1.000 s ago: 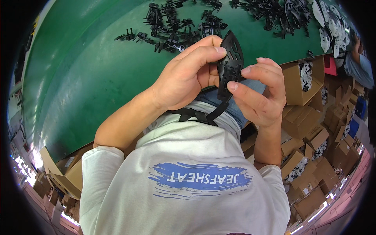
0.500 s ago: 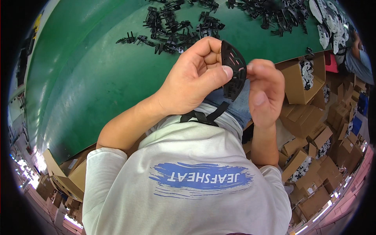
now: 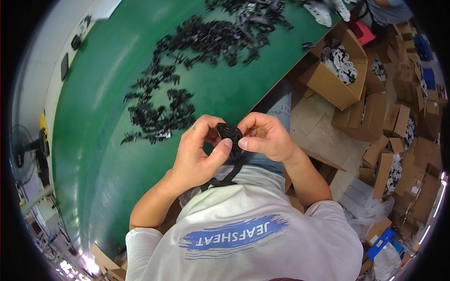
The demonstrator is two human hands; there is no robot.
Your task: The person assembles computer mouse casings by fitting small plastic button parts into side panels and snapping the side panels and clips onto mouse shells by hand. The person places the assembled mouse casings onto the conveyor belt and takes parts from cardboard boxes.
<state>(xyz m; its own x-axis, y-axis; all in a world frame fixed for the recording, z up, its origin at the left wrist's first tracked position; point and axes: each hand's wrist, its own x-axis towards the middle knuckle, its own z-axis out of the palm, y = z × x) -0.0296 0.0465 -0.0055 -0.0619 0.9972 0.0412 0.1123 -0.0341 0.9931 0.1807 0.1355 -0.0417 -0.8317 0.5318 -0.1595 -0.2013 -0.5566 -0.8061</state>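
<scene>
A black slotted plastic part [image 3: 229, 132] with a curved edge is held between my two hands, close to my waist. My left hand [image 3: 199, 146] pinches it from the left, thumb lying across its face. From the other side my right hand [image 3: 265, 136] grips its right edge between thumb and forefinger. The fingers cover much of the part, so its full outline is hidden. Beyond my hands, small black plastic clips [image 3: 161, 110] lie in loose heaps on the green table [image 3: 103, 154].
A larger black heap [image 3: 211, 40] covers the table's far side, near white perforated pieces [image 3: 321, 14]. Right of the table edge stand open cardboard boxes [image 3: 328, 89] of white parts. A fan [image 3: 22, 154] is at far left. Another person's sleeve [image 3: 389, 11] shows top right.
My right hand has closed on the black part, where before it was held apart with curled fingers. The part now sits lower and is turned differently. The whole view has shifted.
</scene>
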